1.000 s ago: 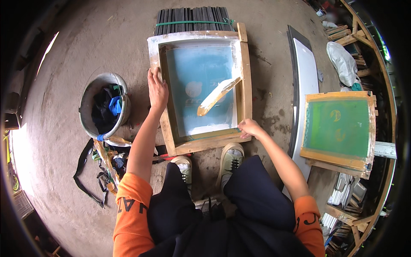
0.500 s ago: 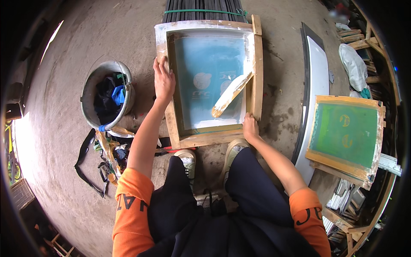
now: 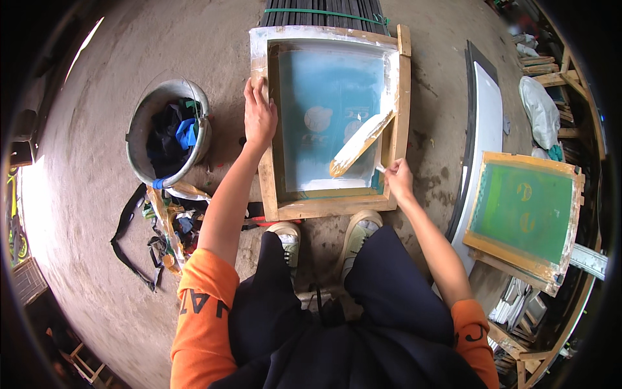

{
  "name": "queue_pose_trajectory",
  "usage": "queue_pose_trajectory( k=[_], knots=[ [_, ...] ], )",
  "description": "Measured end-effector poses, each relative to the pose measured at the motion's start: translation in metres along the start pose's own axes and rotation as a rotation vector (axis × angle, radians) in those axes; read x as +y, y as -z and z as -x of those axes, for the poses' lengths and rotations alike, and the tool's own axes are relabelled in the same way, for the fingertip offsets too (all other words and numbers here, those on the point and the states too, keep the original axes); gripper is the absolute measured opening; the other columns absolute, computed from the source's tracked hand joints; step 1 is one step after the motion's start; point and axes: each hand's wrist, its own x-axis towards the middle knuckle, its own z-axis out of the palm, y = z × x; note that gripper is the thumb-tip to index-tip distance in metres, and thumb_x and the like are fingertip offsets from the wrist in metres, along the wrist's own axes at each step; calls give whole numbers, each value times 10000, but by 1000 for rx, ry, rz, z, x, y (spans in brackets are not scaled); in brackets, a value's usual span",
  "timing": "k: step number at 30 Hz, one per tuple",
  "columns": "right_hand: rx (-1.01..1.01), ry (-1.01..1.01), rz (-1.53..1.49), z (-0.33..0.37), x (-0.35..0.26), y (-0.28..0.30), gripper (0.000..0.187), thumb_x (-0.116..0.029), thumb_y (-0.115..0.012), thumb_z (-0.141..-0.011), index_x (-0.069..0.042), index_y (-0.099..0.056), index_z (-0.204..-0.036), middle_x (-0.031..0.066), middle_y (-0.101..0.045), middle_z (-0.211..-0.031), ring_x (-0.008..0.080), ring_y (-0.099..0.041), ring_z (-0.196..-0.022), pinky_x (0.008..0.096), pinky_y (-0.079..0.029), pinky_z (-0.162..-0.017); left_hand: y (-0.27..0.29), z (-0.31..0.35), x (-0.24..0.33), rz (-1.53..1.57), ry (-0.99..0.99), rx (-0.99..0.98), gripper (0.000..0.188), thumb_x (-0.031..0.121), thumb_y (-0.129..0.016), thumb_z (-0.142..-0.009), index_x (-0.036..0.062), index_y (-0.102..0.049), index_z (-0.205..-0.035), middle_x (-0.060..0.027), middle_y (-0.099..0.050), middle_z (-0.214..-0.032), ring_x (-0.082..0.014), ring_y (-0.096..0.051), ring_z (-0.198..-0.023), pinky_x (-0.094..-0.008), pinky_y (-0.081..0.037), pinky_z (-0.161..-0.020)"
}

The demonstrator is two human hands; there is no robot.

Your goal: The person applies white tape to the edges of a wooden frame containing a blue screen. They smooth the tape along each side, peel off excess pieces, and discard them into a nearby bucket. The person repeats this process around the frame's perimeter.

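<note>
A wooden screen-printing frame [image 3: 327, 211] with blue mesh [image 3: 324, 84] lies in front of my feet, white ink smeared along its top and right sides. My left hand [image 3: 261, 118] grips its left rail, fingers over the edge. Across the mesh slants a squeegee [image 3: 363, 144] coated in white ink, its upper end against the right rail. My right hand [image 3: 400, 179] is closed in a pinch at the lower right rail. A small white strip [image 3: 380, 168] sticks out from its fingertips over the mesh corner; its kind is unclear.
A bucket [image 3: 135, 152] of dark and blue cloths stands at left, with scraps and a black strap [image 3: 126, 240] below it. Beyond the frame lies a strapped bundle of dark slats [image 3: 324, 18]. At right are a green-mesh screen [image 3: 525, 207] and a white panel [image 3: 486, 97].
My right hand has risen slightly from the frame's lower right corner, and a white strip now shows at its fingertips. The left hand stays on the rail; the whole view has shifted.
</note>
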Motion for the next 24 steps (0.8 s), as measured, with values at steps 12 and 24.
queue_pose_trajectory(
  k=[12,24],
  knots=[
    [-160,42,-264,-23,-84,75,145,-31,-465,-918,3,-551,-1031,50,-585,-816,97,-554,-662,222,-448,-566,-2,-3,4,-15,-4,2,598,20,-537,-814,63,-278,-1352,-238,-255,-1385,-437,-426,-1179,-433,-446,-936],
    [-174,-349,-349,-26,-22,-4,357,-181,-591,-880,41,-448,-1120,117,-551,-891,185,-611,-639,292,-549,-567,-1,-3,5,-7,7,-3,621,15,-538,-800,68,-276,-1361,-236,-250,-1391,-440,-416,-1191,-444,-434,-955]
  ],
)
